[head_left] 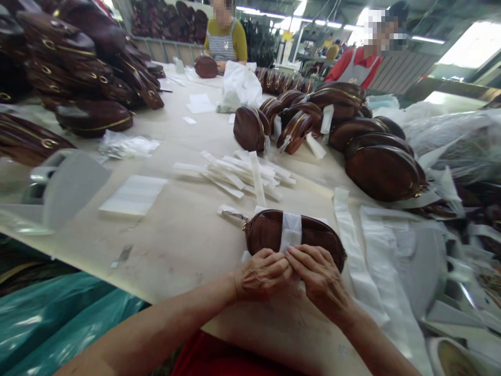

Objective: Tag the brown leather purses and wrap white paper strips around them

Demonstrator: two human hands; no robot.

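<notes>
A small brown leather bag (263, 232) lies on the table in front of me, with a white paper strip (291, 228) wrapped around its middle. My left hand (264, 274) is at the bag's near edge, its fingers bent and pinched together by the lower end of the strip. My right hand (317, 271) lies against the bag from the other side, with its fingertips meeting the left ones on the strip. The fingers of both hands hide that end of the strip. A wrapped zipper pull (231, 212) sticks out at the bag's left end.
Loose white paper strips (235, 175) lie beyond the bag, near a stack of white sheets (135, 194). Finished-looking brown bags (381, 167) crowd the right, and more bags (94, 116) pile up at left. Tape dispensers (66, 183) flank the table. Two people (225, 39) stand across it.
</notes>
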